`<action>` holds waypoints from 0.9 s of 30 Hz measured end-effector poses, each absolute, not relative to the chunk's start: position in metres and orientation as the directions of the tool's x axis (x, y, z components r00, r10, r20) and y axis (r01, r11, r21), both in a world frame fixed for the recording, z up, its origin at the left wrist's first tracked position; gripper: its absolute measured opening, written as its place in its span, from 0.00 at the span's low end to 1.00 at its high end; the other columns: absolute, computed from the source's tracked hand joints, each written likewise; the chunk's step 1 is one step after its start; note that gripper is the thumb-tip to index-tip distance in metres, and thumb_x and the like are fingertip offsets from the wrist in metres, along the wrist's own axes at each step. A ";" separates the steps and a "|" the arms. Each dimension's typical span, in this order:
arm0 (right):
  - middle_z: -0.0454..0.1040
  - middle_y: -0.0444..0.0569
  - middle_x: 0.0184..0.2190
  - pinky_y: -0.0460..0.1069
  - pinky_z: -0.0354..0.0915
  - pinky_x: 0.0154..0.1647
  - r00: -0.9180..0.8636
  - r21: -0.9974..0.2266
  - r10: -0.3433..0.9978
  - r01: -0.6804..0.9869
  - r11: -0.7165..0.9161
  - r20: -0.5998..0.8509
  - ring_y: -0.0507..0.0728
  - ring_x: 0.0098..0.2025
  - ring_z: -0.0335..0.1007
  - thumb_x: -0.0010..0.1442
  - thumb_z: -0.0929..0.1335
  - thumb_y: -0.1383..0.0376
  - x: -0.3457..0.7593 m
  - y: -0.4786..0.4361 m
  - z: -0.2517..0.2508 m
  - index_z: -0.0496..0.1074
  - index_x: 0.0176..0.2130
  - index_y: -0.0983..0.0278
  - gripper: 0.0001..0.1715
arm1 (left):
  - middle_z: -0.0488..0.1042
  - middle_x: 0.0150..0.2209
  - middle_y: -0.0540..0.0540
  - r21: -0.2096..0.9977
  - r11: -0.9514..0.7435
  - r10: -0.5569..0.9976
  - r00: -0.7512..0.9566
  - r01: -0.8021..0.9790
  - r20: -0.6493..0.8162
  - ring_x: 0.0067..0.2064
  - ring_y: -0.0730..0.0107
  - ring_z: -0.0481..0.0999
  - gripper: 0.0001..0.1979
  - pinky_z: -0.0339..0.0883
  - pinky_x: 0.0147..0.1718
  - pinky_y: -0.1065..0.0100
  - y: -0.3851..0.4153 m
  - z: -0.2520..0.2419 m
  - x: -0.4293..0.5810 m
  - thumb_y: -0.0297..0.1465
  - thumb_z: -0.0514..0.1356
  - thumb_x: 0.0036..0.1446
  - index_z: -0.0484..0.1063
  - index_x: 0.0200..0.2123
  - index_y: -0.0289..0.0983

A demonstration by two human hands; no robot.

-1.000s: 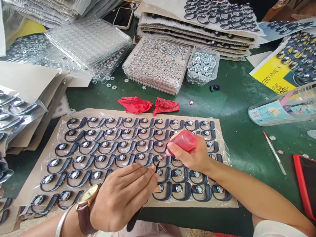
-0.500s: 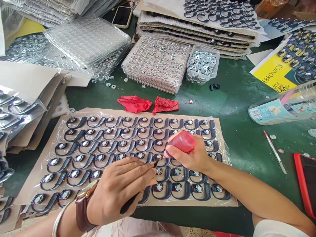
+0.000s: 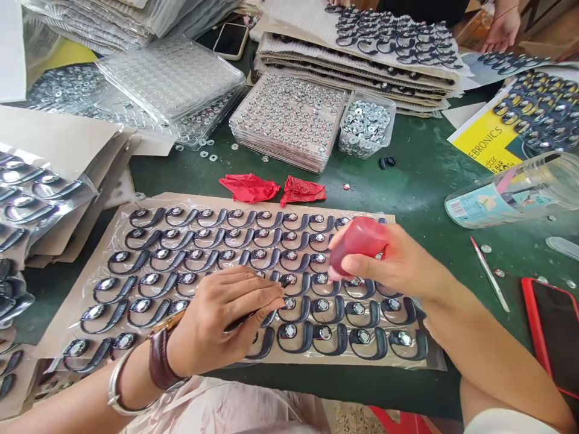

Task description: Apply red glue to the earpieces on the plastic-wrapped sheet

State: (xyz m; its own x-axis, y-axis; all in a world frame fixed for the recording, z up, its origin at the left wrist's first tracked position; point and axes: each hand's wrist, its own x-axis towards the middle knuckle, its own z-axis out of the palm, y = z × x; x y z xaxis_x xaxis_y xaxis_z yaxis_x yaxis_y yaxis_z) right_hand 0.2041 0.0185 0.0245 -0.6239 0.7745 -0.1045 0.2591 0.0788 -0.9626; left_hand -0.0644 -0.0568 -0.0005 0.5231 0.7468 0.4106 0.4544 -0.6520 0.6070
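A cardboard sheet point(image 3: 72, 313) wrapped in clear film carries several rows of dark ear-hook pieces point(image 3: 199, 259) with shiny round inserts. My left hand point(image 3: 221, 316), with a watch on the wrist, is closed round a thin dark tool point(image 3: 246, 318) whose tip rests on a piece near the sheet's middle. My right hand point(image 3: 398, 265) is wrapped round a small red squeeze bottle point(image 3: 357, 239), nozzle pointing down over the pieces at the sheet's right.
Two red crumpled rags point(image 3: 274, 188) lie behind the sheet. Trays of metal discs point(image 3: 289, 117), a tub of washers point(image 3: 367, 126), stacked cardboard sheets point(image 3: 362, 54), a clear bottle point(image 3: 511, 193), tweezers point(image 3: 489, 274) and a red phone point(image 3: 549, 331) surround it. Another person's hand point(image 3: 500, 27) shows at far right.
My right hand has moved right with the red bottle, away from the tool tip. My left hand has slid slightly up and left, tool lowered flatter under the fingers.
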 end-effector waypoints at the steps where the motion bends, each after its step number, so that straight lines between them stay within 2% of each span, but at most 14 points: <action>1: 0.79 0.45 0.27 0.45 0.69 0.24 -0.644 -0.958 0.755 0.277 0.081 -0.123 0.53 0.27 0.76 0.59 0.70 0.58 0.210 0.021 0.030 0.73 0.39 0.62 0.11 | 0.80 0.37 0.48 0.597 -0.659 0.742 0.527 0.457 0.415 0.35 0.73 0.78 0.10 0.72 0.37 0.69 -0.057 0.000 -0.064 0.20 0.58 0.57 0.72 0.41 0.35; 3: 0.79 0.46 0.27 0.45 0.69 0.23 -0.664 -0.949 0.734 0.304 0.089 -0.144 0.55 0.27 0.76 0.58 0.71 0.58 0.215 0.022 0.034 0.73 0.40 0.63 0.13 | 0.80 0.37 0.47 0.573 -0.678 0.727 0.537 0.461 0.427 0.35 0.73 0.78 0.10 0.72 0.37 0.69 -0.058 0.002 -0.062 0.20 0.57 0.57 0.72 0.41 0.35; 6: 0.79 0.46 0.27 0.46 0.70 0.25 -0.608 -0.950 0.787 0.296 0.101 -0.105 0.55 0.27 0.76 0.55 0.73 0.56 0.206 0.011 0.029 0.74 0.40 0.63 0.15 | 0.79 0.39 0.45 0.497 -0.730 0.678 0.587 0.470 0.442 0.36 0.72 0.79 0.11 0.73 0.38 0.68 -0.063 0.003 -0.061 0.20 0.54 0.58 0.72 0.41 0.33; 10: 0.79 0.44 0.28 0.47 0.71 0.27 -0.522 -0.947 0.853 0.284 0.153 -0.019 0.54 0.26 0.75 0.52 0.75 0.59 0.186 -0.013 0.019 0.73 0.40 0.61 0.16 | 0.78 0.43 0.39 0.270 -0.832 0.553 0.687 0.485 0.471 0.45 0.65 0.78 0.14 0.73 0.47 0.63 -0.085 0.002 -0.066 0.24 0.49 0.63 0.72 0.46 0.27; 12: 0.78 0.43 0.27 0.46 0.71 0.26 -0.519 -0.930 0.855 0.315 0.188 -0.003 0.52 0.25 0.74 0.51 0.76 0.60 0.180 -0.023 0.017 0.73 0.39 0.61 0.16 | 0.77 0.46 0.38 0.204 -0.845 0.526 0.701 0.494 0.481 0.50 0.63 0.75 0.15 0.69 0.53 0.62 -0.099 0.000 -0.068 0.25 0.48 0.64 0.72 0.47 0.26; 15: 0.79 0.44 0.26 0.46 0.70 0.25 -0.497 -0.953 0.868 0.264 0.150 -0.001 0.52 0.24 0.73 0.55 0.73 0.60 0.175 -0.031 0.012 0.73 0.41 0.62 0.14 | 0.76 0.48 0.38 0.198 -0.853 0.516 0.721 0.483 0.463 0.54 0.62 0.73 0.15 0.66 0.57 0.62 -0.114 -0.005 -0.071 0.24 0.48 0.64 0.72 0.47 0.26; 18: 0.79 0.45 0.25 0.47 0.72 0.26 -0.460 -0.977 0.887 0.163 0.135 0.046 0.53 0.25 0.75 0.57 0.71 0.60 0.168 -0.036 -0.001 0.72 0.40 0.63 0.12 | 0.76 0.47 0.38 0.197 -0.858 0.509 0.729 0.474 0.458 0.52 0.62 0.74 0.15 0.69 0.55 0.61 -0.117 -0.010 -0.069 0.24 0.49 0.63 0.73 0.46 0.27; 23: 0.78 0.46 0.25 0.48 0.73 0.30 -0.413 -0.925 0.879 0.176 0.336 0.240 0.54 0.27 0.76 0.53 0.73 0.59 0.157 -0.040 -0.024 0.72 0.35 0.63 0.12 | 0.78 0.44 0.37 0.163 -0.858 0.499 0.717 0.487 0.486 0.49 0.61 0.76 0.13 0.72 0.52 0.61 -0.117 -0.011 -0.063 0.24 0.51 0.63 0.73 0.45 0.26; 27: 0.78 0.46 0.27 0.47 0.74 0.30 -0.449 -0.872 0.836 0.210 0.442 0.315 0.53 0.29 0.76 0.54 0.73 0.59 0.155 -0.040 -0.029 0.73 0.34 0.62 0.11 | 0.78 0.43 0.37 0.128 -0.856 0.494 0.718 0.501 0.490 0.48 0.60 0.77 0.12 0.73 0.51 0.61 -0.120 -0.010 -0.059 0.24 0.53 0.62 0.74 0.44 0.26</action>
State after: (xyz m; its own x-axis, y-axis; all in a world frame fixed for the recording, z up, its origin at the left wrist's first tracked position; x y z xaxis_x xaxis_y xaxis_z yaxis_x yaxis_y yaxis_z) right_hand 0.1552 -0.0399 -0.0289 -0.4491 0.8360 0.3153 0.2095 0.4416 -0.8724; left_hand -0.0587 -0.1203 -0.0101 0.7182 0.4941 0.4899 0.5015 -0.8557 0.1279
